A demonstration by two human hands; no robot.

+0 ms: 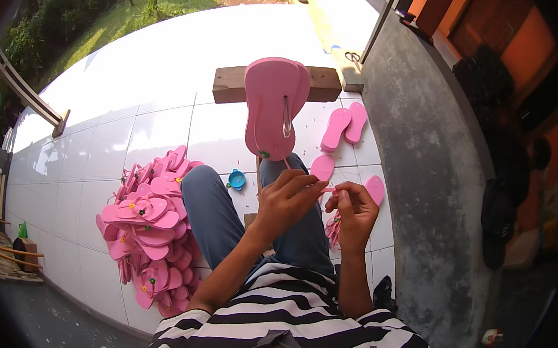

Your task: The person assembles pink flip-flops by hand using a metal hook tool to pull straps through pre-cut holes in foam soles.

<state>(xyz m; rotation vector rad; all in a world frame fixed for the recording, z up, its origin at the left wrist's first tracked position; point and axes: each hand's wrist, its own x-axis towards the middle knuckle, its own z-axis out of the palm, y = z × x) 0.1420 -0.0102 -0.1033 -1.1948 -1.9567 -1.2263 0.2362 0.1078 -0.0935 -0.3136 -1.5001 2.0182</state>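
A pink flip-flop sole (264,105) stands in front of me against a wooden block (230,84), with a second pink sole partly behind it. A thin looped metal tool (287,123) sticks out of its face. A small green ornament (264,153) sits at the near end, where a pink strap (329,190) runs toward my hands. My left hand (283,200) is closed on this strap, fingers bent over it. Close by on the right, my right hand (356,212) pinches the strap's other end between thumb and fingertips.
A large heap of pink flip-flops (153,220) lies left of my knees. Near it is a small blue dish (236,179). Loose pink soles (336,129) and a bundle of pink straps (333,229) lie to the right, beside a grey wall (416,151). Scissors (352,57) rest farther off.
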